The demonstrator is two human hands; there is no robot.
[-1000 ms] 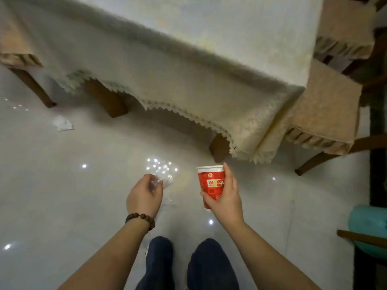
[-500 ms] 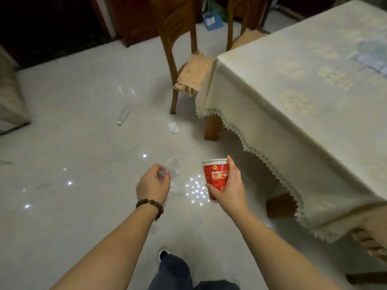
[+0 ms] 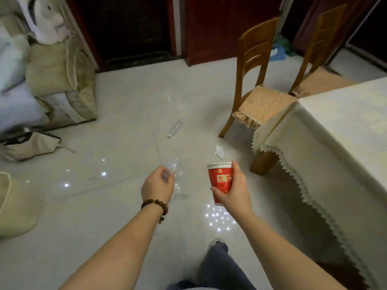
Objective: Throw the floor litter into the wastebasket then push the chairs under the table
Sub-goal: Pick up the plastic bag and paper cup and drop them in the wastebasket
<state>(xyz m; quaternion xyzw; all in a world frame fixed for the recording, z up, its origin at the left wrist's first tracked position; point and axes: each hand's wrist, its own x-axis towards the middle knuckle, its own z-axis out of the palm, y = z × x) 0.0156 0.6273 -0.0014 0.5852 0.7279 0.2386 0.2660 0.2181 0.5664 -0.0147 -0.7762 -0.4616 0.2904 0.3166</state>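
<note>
**Both hands full of litter, more on the floor ahead**

At the far left a sofa piled with cushions stands against the wall, and a beige bag lies flat on the pale tiled floor in front of it. Further right, the left hand, with a bead bracelet on its wrist, is closed around a piece of crumpled clear plastic that sticks out past the fingers. Beyond it, a clear plastic bottle lies on its side on the tiles, well apart from the hands. The right hand grips a red paper cup upright by its side. Just past the cup, a crumpled white tissue lies on the floor near the table leg. Two wooden chairs with cushioned seats stand pulled out at the table's far end. The table, covered by a cream cloth with a scalloped edge, fills the right side.
</note>
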